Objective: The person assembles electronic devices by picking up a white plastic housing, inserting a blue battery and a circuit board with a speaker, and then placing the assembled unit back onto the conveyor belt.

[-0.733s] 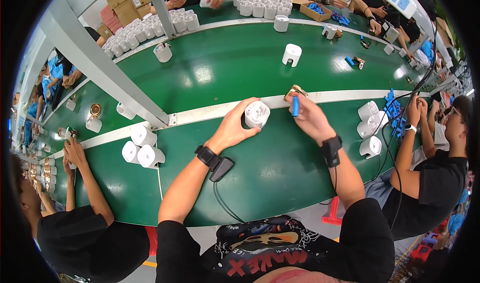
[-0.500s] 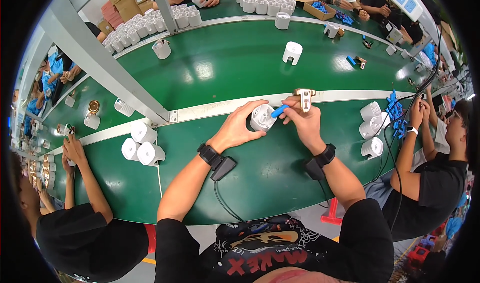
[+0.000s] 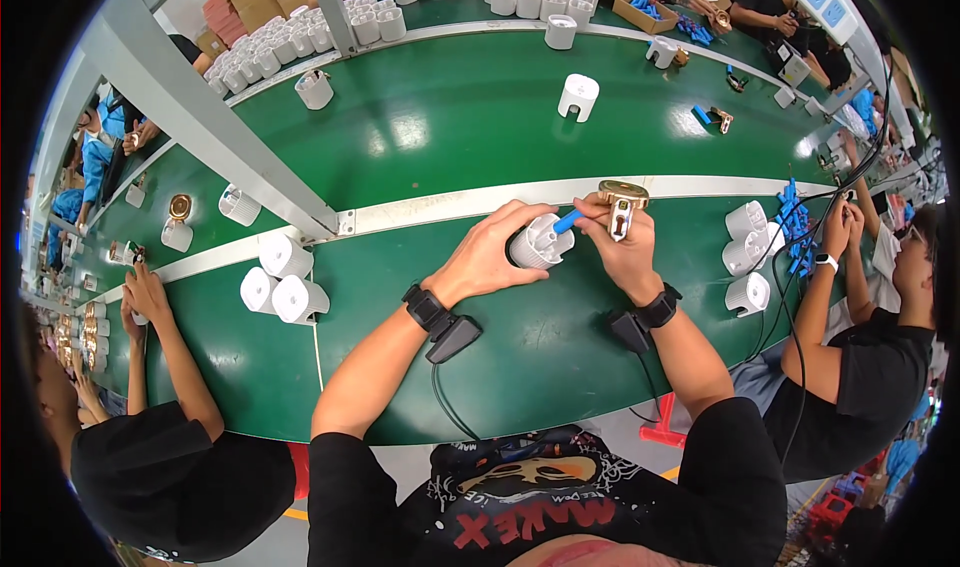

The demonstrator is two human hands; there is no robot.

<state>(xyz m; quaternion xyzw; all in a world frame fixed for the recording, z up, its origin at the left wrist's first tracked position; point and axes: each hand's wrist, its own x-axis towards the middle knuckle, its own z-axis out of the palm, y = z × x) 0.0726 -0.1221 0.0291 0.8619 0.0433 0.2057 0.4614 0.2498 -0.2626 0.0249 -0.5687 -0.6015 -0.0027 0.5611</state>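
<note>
My left hand [image 3: 488,252] is closed around a white ribbed plastic housing [image 3: 540,247], held tilted just above the green table, its open end facing up and right. Between the fingertips of my right hand [image 3: 624,255] is a blue cylinder [image 3: 567,221]; its lower end meets the housing's opening. How deep it reaches inside I cannot tell. A metal fitting with a gold round top [image 3: 624,197] sticks up at the same right hand, beside the cylinder; whether the two are joined is hidden by my fingers.
White housings [image 3: 285,285] stand in a cluster to my left, and more housings [image 3: 746,252] to my right beside a pile of blue cylinders [image 3: 795,229]. A pale rail [image 3: 430,215] and a grey post [image 3: 210,117] cross the table [image 3: 470,367]. Co-workers sit on both sides. Black cables [image 3: 785,317] hang at right.
The housing has moved slightly right and tipped, showing more of its ribbed side. The metal fitting in my right hand has turned, so its gold top now shows. The blue cylinder stays at the opening.
</note>
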